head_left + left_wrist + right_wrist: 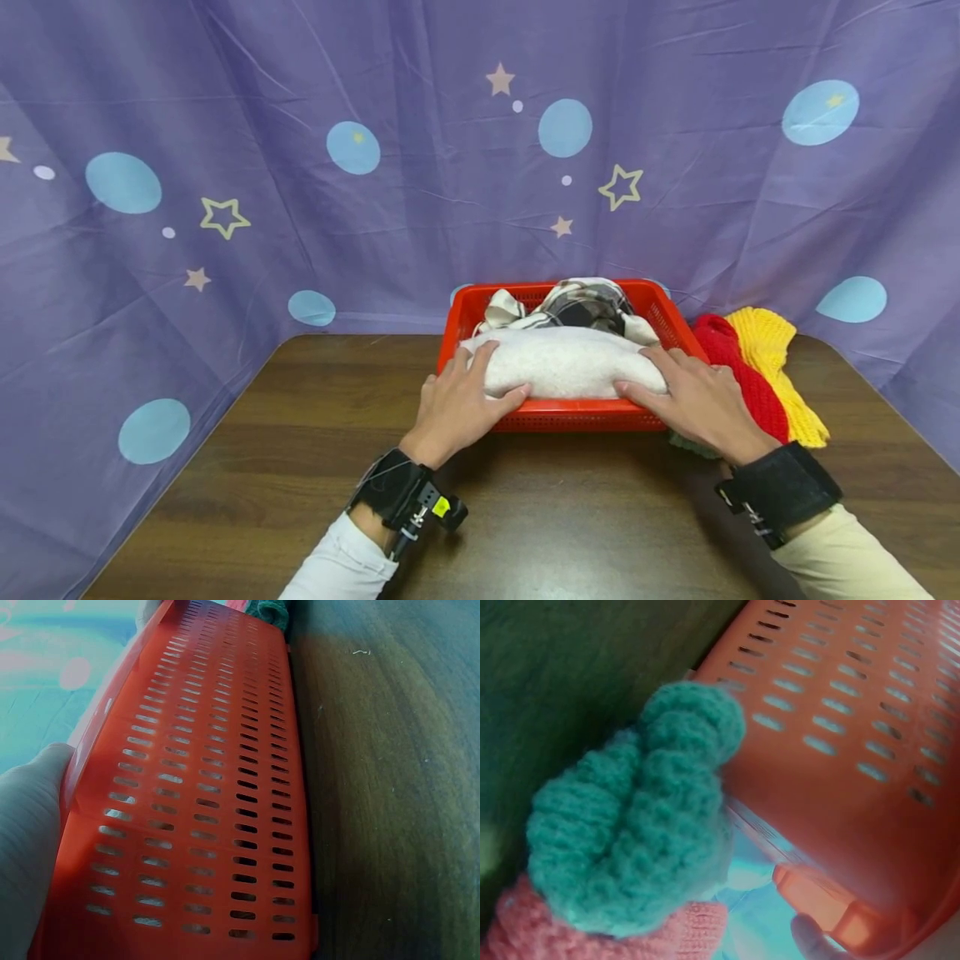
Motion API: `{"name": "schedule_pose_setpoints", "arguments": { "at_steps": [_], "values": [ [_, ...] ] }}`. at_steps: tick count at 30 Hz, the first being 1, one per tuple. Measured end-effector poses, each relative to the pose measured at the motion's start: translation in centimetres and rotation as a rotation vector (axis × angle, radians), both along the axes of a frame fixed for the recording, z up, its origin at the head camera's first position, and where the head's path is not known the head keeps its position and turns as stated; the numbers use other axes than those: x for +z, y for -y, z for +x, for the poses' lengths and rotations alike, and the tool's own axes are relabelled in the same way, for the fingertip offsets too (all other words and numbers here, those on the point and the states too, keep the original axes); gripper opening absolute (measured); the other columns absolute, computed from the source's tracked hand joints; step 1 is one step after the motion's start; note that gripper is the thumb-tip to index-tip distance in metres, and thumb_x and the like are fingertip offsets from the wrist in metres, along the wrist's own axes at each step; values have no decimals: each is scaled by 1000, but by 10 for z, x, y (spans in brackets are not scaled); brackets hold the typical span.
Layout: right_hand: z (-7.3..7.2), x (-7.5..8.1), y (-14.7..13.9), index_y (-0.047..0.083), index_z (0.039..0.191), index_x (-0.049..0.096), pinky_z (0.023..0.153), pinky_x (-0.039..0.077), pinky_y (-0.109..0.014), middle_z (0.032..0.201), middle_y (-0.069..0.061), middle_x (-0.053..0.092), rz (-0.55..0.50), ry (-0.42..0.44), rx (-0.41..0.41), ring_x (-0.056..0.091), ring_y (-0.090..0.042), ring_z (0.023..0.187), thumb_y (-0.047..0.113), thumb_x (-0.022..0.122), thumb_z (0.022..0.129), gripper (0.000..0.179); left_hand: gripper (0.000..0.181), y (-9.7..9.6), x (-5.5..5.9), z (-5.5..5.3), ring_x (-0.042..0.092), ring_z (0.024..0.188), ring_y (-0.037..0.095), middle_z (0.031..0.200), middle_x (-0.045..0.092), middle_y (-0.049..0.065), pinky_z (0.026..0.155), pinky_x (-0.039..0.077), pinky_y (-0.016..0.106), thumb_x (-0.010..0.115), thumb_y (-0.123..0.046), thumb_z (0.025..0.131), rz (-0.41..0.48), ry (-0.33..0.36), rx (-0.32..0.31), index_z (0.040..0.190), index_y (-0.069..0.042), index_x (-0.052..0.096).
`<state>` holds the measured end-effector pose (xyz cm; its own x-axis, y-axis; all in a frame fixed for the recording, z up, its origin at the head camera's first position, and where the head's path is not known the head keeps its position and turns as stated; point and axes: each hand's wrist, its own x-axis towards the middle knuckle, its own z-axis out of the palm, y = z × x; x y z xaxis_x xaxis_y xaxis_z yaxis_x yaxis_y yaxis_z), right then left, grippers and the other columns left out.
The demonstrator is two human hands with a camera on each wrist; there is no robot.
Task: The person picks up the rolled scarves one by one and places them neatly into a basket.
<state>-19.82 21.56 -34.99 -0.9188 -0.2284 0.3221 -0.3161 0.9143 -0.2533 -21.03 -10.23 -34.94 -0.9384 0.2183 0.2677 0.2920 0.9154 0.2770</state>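
A plump white fuzzy cloth point(566, 362), rolled or folded, lies across the front of a red plastic basket point(570, 407). My left hand point(457, 404) grips its left end, fingers over the top and thumb along the front near the rim. At the other end my right hand point(701, 400) holds it in the same way, thumb pointing inward. Behind the roll, inside the basket, sits a bunched plaid cloth point(588, 304) in white, black and brown. The left wrist view shows the basket's slotted front wall point(195, 780) with the left thumb point(34, 810) at the rim.
Right of the basket, a red knit point(750, 383) and a yellow knit point(772, 358) lie on the brown wooden table point(322, 433). A green knit point(637, 810) bunches against the basket's corner. A purple curtain point(450, 167) with stars hangs behind the table.
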Motion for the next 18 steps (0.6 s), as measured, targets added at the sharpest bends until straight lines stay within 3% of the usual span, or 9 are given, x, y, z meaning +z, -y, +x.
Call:
{"name": "schedule_pose_setpoints", "arguments": {
  "at_steps": [5, 10, 14, 18],
  "values": [
    [3, 1, -2, 16, 153, 41, 95, 32, -68, 146, -19, 51, -54, -16, 8, 49, -43, 127, 68, 59, 89, 85, 85, -3, 0, 0, 55, 125, 30, 148, 45, 12, 94, 46, 59, 49, -78, 87, 6, 5, -6, 154, -27, 38],
    [3, 10, -16, 13, 159, 29, 98, 21, -78, 155, -27, 34, -210, -69, 23, 31, -53, 138, 51, 64, 94, 82, 84, -3, -2, 0, 54, 125, 29, 147, 46, 12, 95, 45, 59, 49, -77, 87, 14, 16, -8, 154, -27, 38],
    [-2, 20, -41, 8, 159, 26, 97, 17, -81, 155, -33, 27, -334, -85, -84, 25, -57, 139, 43, 55, 102, 73, 84, -1, -2, 0, 56, 122, 29, 142, 49, 11, 91, 47, 57, 49, -77, 87, -1, -5, -1, 153, -27, 39],
    [-10, 19, -71, 5, 156, 32, 91, 22, -83, 152, -38, 25, -267, 24, -210, 27, -61, 134, 48, 51, 102, 72, 84, 0, -1, -2, 57, 120, 29, 140, 50, 12, 89, 48, 56, 49, -78, 87, -8, -16, 0, 153, -26, 40]
  ]
}}
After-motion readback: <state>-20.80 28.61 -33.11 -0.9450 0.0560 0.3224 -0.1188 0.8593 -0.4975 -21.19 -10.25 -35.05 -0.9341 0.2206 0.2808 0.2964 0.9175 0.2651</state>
